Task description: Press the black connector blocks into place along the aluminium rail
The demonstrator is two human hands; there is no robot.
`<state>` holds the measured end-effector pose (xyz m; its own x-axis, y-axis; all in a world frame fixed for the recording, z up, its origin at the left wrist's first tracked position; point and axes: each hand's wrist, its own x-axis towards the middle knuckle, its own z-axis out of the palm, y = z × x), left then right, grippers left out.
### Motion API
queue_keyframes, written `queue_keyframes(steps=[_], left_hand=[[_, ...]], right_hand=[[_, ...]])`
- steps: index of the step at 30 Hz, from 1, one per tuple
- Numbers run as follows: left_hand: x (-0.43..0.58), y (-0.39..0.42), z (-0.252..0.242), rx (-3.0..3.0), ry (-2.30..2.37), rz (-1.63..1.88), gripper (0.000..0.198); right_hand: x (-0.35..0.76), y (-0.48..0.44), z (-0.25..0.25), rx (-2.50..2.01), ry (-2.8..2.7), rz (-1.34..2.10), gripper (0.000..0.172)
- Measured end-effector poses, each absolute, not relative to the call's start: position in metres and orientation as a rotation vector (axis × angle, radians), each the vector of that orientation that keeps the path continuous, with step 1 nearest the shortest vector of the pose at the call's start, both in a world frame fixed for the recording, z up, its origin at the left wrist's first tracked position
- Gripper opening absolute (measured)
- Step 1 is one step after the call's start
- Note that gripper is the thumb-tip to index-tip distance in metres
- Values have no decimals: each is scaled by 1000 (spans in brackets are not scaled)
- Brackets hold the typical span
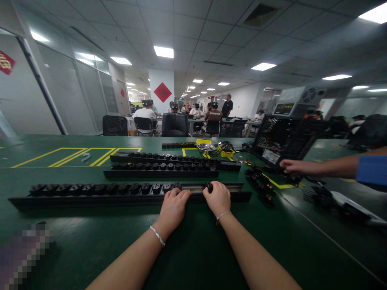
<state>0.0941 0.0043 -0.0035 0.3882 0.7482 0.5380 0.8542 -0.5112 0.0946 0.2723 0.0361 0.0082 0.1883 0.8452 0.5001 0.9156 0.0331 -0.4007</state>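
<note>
A long black rail point(90, 200) lies crosswise in front of me, with a row of round black socket modules point(123, 189) filling its left and middle parts. My left hand point(173, 207) grips the rail's front edge, its fingers curled over beside the last module of the row. Between the thumb and fingers of my right hand point(218, 199) is a small black socket module point(209, 187), held over the bare right stretch of the rail. A gap showing the rail's pale metal inside separates the two hands. My fingertips are partly hidden behind my hands.
Two similar filled rails point(161, 173) lie behind. Loose black modules point(263, 185) are piled at right, near another person's hand point(292, 167). An open computer case point(272, 139) stands behind it. A metal bowl point(206, 148) and a blurred object point(24, 257) lie on the green table point(90, 245).
</note>
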Motion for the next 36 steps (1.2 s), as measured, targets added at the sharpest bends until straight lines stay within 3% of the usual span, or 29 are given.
queue_keyframes(steps=[36], left_hand=[[94,2,1,-2444,-1456,-777,41]], right_hand=[[298,38,11,-1944,-1574,-171,23]])
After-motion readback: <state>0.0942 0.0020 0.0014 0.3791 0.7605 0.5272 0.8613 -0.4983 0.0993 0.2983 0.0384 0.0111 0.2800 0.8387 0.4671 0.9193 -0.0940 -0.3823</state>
